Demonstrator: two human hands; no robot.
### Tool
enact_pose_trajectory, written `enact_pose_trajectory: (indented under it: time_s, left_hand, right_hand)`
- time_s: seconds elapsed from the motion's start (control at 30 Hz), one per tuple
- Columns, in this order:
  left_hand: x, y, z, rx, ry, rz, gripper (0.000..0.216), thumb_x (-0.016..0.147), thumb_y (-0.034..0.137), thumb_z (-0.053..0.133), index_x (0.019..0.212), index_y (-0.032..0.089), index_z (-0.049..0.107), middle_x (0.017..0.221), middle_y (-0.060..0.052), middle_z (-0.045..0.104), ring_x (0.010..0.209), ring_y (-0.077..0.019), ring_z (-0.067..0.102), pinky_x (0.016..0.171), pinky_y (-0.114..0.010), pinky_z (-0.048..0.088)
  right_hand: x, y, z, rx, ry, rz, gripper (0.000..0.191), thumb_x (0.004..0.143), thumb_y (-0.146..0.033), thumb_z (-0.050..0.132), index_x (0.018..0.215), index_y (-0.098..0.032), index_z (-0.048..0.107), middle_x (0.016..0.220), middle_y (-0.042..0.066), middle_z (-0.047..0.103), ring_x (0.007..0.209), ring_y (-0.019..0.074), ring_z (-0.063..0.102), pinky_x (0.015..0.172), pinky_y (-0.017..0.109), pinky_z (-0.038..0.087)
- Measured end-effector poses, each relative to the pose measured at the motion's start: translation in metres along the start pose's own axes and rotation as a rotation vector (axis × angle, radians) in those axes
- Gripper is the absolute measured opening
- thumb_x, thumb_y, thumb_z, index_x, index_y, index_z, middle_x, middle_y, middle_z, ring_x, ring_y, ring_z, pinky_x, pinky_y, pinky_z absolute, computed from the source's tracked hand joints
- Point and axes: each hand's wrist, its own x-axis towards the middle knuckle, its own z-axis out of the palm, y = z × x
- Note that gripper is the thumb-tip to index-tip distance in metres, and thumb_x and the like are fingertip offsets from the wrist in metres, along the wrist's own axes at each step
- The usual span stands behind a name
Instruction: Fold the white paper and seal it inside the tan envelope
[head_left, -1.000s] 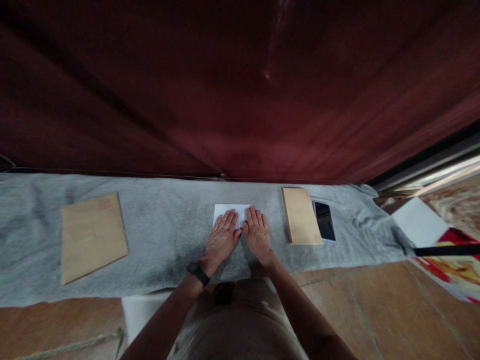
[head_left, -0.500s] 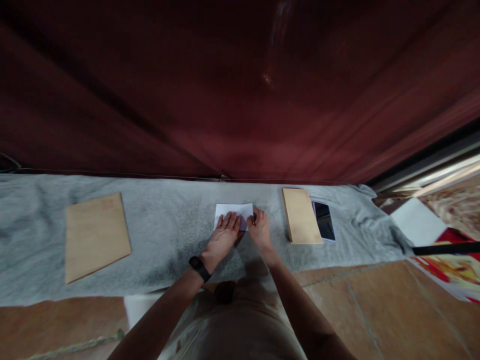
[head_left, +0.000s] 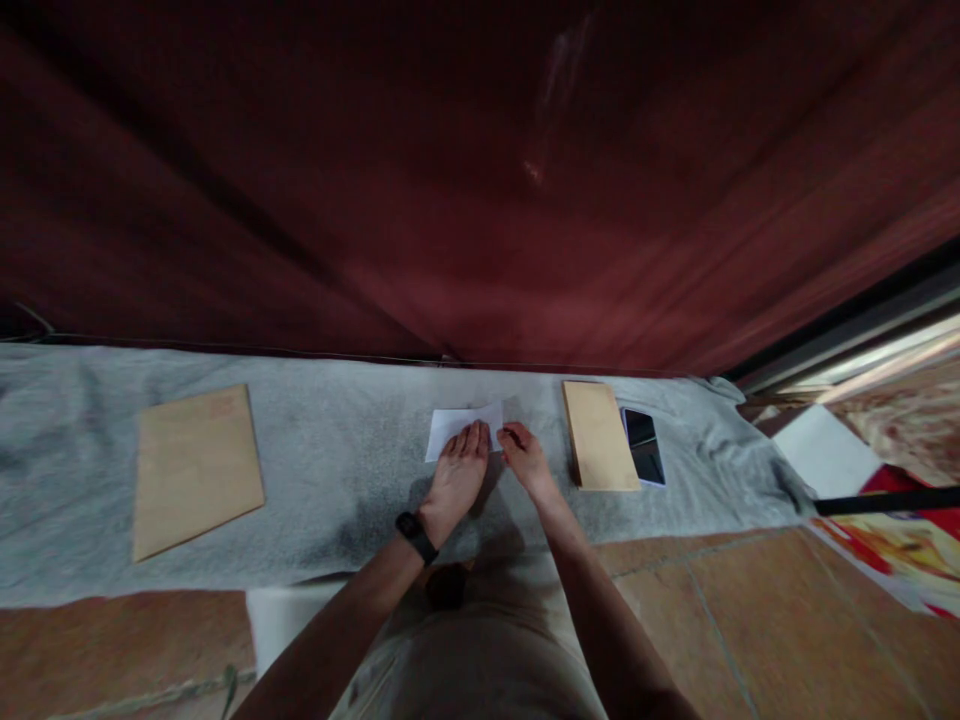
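Note:
A small sheet of white paper (head_left: 444,424) lies on the grey cloth in front of me. My left hand (head_left: 461,472), with a black band on its wrist, rests flat on the paper's middle, fingers stretched out. At the paper's right edge, the fingers of my right hand (head_left: 524,458) are closed in a pinch. That edge stands slightly up off the cloth. My left hand covers part of the sheet, so I cannot tell whether it is folded.
Grey cloth (head_left: 322,450) covers the long surface, backed by a dark red wall (head_left: 450,250). A large brown envelope (head_left: 196,470) lies at left. To the right are a stack of brown envelopes (head_left: 604,440) and a phone (head_left: 645,447). Tiled floor (head_left: 675,600) shows in front.
My left hand has slid right across the paper. My right hand has turned slightly, and the paper's right edge is now raised.

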Motion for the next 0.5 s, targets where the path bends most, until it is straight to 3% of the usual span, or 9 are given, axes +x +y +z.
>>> enact_pose_trajectory:
  time_s: [0.1, 0.23, 0.33, 0.43, 0.5]
  left_hand:
    - [0.007, -0.002, -0.019, -0.443, 0.207, -0.19, 0.04, 0.102, 0.022, 0.047, 0.136, 0.014, 0.065, 0.139, -0.018, 0.069, 0.132, -0.0314, 0.063, 0.115, -0.051, 0.047]
    - [0.009, -0.01, -0.03, -0.978, 0.4, -0.456, 0.048, 0.11, 0.046, 0.031, 0.127, 0.016, 0.064, 0.121, -0.015, 0.076, 0.112, -0.0273, 0.073, 0.094, -0.044, 0.061]
    - [0.003, -0.01, -0.024, -1.365, 0.497, -0.61, 0.042, 0.108, 0.049, 0.04, 0.128, 0.02, 0.062, 0.127, -0.012, 0.074, 0.12, -0.0239, 0.07, 0.097, -0.04, 0.062]
    - [-0.006, -0.007, -0.016, -1.484, 0.505, -0.68, 0.037, 0.105, 0.046, 0.046, 0.125, 0.02, 0.063, 0.127, -0.011, 0.074, 0.122, -0.0219, 0.069, 0.1, -0.038, 0.061]
    - [-0.012, -0.01, -0.014, -1.517, 0.473, -0.713, 0.032, 0.099, 0.04, 0.056, 0.121, 0.019, 0.066, 0.122, -0.01, 0.076, 0.115, -0.0219, 0.072, 0.096, -0.037, 0.061]
  right_hand:
    - [-0.001, -0.012, -0.003, 0.226, -0.009, -0.099, 0.042, 0.101, -0.05, 0.043, 0.112, -0.021, 0.071, 0.098, 0.006, 0.076, 0.081, 0.0198, 0.072, 0.07, 0.029, 0.058]
    - [0.002, -0.015, 0.0, 0.303, 0.092, -0.048, 0.04, 0.098, -0.049, 0.05, 0.12, -0.021, 0.069, 0.119, 0.01, 0.075, 0.106, 0.0238, 0.072, 0.087, 0.034, 0.06]
    - [-0.003, -0.006, 0.013, 0.421, 0.048, 0.117, 0.042, 0.09, -0.052, 0.062, 0.117, -0.02, 0.069, 0.11, 0.011, 0.078, 0.095, 0.0252, 0.074, 0.078, 0.034, 0.061]
    - [-0.013, 0.002, 0.027, 0.571, -0.032, 0.217, 0.047, 0.078, -0.056, 0.072, 0.108, -0.019, 0.071, 0.101, 0.01, 0.079, 0.086, 0.026, 0.075, 0.069, 0.034, 0.06]
    - [-0.015, 0.006, 0.03, 0.548, -0.054, 0.194, 0.046, 0.075, -0.057, 0.071, 0.101, -0.019, 0.07, 0.092, 0.009, 0.077, 0.081, 0.0256, 0.074, 0.066, 0.034, 0.059]
